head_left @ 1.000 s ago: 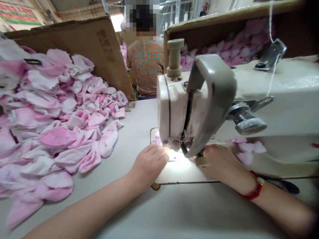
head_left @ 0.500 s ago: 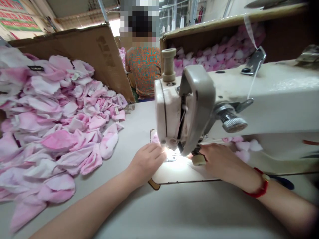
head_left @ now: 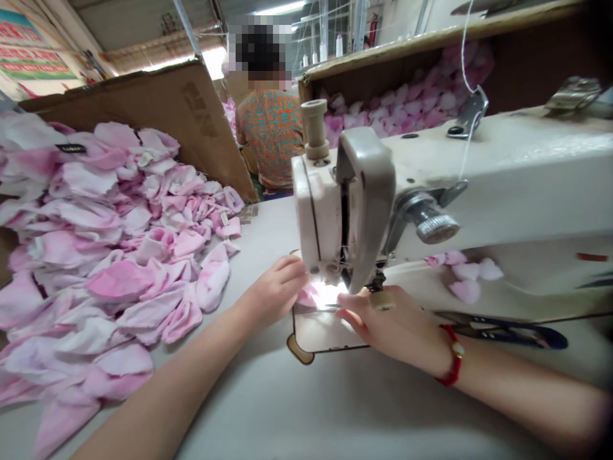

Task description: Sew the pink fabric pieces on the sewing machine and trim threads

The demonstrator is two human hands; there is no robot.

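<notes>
A small pink-and-white fabric piece lies under the needle area of a white sewing machine, partly washed out by the lamp's glare. My left hand is at the left of the machine head, its bent fingers closed on the edge of this piece. From the right, my right hand reaches in below the head, thumb and forefinger apart, their tips at the bright spot. Nothing shows between those tips, and its other fingers are partly hidden. A red bracelet circles the right wrist.
Pink-and-white fabric pieces heap up on the left of the table, against a cardboard panel. Small pink pieces lie behind the machine arm; thread snips lie right. Beyond sits a person in a patterned shirt.
My right hand has moved left, its thumb and forefinger now showing at the needle area. The left hand has shifted slightly left and up, and more pink fabric shows there. The view has shifted slightly.
</notes>
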